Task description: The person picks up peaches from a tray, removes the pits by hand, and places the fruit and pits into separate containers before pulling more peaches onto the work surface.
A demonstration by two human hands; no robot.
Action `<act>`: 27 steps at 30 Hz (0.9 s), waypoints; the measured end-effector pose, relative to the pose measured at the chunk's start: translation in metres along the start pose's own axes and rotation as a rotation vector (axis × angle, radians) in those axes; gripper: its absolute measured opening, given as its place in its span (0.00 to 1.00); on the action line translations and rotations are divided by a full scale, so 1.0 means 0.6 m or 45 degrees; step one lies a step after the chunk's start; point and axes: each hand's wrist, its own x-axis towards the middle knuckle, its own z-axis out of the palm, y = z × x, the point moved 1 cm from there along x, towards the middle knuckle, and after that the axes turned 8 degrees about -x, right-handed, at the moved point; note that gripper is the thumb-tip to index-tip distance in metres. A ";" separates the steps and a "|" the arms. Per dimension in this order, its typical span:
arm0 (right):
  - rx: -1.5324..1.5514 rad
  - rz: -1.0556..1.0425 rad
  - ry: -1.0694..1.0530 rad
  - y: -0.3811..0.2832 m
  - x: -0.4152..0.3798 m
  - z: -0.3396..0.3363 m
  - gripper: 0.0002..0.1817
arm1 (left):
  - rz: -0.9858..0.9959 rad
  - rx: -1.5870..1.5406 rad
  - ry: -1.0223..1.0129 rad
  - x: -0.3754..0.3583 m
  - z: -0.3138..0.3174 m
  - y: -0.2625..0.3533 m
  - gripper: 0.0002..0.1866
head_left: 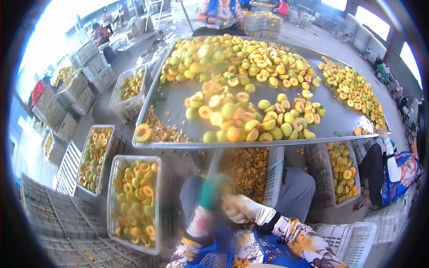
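My left hand (218, 190), in a green covering, is smeared by motion just in front of my lap, so its fingers do not show. Against it, my right hand (241, 208) in a pale glove has its fingers curled closed; what they hold, if anything, is hidden. Both are above my knees, short of the table's near edge. Beneath them a crate of small brown-orange fruit pieces (250, 172) stands between my legs. On the metal table (174, 100) lie many halved yellow-green peaches (286, 123), with loose stones (163, 129) at the left corner.
Left of me stand a crate of halved peaches (134, 201) and another crate (94, 158). Stacked crates (58, 205) fill the lower left. A person in a blue vest (404, 172) sits at right beside a peach crate (343, 174). Another person (220, 18) sits across the table.
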 end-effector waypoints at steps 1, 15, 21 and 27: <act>0.227 -0.014 -0.177 0.013 0.012 -0.008 0.25 | 0.029 -0.068 0.017 -0.002 0.004 -0.001 0.16; 0.110 -0.020 -0.406 0.003 -0.013 0.056 0.25 | 0.016 -0.822 0.856 0.048 -0.073 0.097 0.11; -2.188 -0.581 1.221 0.084 0.086 -0.179 0.14 | 0.126 1.892 0.908 -0.032 -0.373 0.230 0.09; -2.023 -0.014 1.164 0.138 0.120 -0.263 0.21 | 0.625 1.969 0.250 0.141 -0.181 0.285 0.10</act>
